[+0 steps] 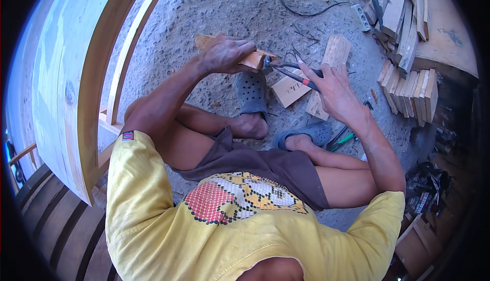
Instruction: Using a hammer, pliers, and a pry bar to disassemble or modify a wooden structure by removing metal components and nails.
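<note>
I grip a narrow wooden piece (pixel 252 60) with my left hand (pixel 226 52), above a rubber clog (pixel 249 89). My right hand (pixel 333 89) holds pliers (pixel 309 83) with dark handles and red bands, its index finger extended between the handles. The pliers' metal jaws are at the right end of the wooden piece, over what looks like a small metal part too small to make out. Below them on the rough floor lie a short board (pixel 287 91) with markings and a longer pale board (pixel 335 51).
A curved wooden frame (pixel 64 87) stands close at my left. At right are piled offcuts (pixel 395 13), stacked blocks (pixel 411 89), a panel (pixel 444 36) and a jumble of tools (pixel 423 189). A power strip (pixel 360 18), cable (pixel 293 10) and scattered nails (pixel 306 36) lie on the floor.
</note>
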{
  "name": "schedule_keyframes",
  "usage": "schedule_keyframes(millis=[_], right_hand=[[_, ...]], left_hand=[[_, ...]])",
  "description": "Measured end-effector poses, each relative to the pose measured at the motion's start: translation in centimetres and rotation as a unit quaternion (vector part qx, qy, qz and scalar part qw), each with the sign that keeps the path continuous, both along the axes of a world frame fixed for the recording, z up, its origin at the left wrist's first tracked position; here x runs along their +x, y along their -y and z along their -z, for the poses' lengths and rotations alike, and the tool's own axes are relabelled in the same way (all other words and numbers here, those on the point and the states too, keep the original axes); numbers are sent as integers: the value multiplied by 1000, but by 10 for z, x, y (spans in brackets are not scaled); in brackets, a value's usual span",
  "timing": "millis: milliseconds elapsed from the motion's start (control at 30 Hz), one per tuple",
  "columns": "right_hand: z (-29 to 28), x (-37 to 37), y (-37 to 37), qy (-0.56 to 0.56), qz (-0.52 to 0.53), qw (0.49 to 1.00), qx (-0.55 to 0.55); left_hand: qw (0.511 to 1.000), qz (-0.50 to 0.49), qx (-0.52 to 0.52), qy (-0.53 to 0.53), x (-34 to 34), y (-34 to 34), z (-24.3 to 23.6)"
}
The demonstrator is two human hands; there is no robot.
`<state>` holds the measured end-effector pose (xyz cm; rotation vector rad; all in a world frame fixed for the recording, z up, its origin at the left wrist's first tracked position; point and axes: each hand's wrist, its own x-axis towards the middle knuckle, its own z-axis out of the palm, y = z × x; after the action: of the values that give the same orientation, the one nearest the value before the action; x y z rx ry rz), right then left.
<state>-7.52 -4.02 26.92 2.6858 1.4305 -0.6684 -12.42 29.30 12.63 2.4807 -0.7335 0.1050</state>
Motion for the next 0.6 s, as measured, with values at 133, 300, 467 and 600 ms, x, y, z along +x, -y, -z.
schedule_keyframes(millis=[133,300,467,600], right_hand=[[-1,-11,1,99,-26,994,-46],[11,-21,-1,157,-27,987,-24],[25,-15,4,60,-4,997,-49],[32,-2,8,10,-10,999,-29]], left_hand=[[1000,14,20,-8,2,10,0],[1000,6,14,1,3,14,1],[998,53,6,-25,4,11,-2],[994,42,67,-70,-6,13,-2]])
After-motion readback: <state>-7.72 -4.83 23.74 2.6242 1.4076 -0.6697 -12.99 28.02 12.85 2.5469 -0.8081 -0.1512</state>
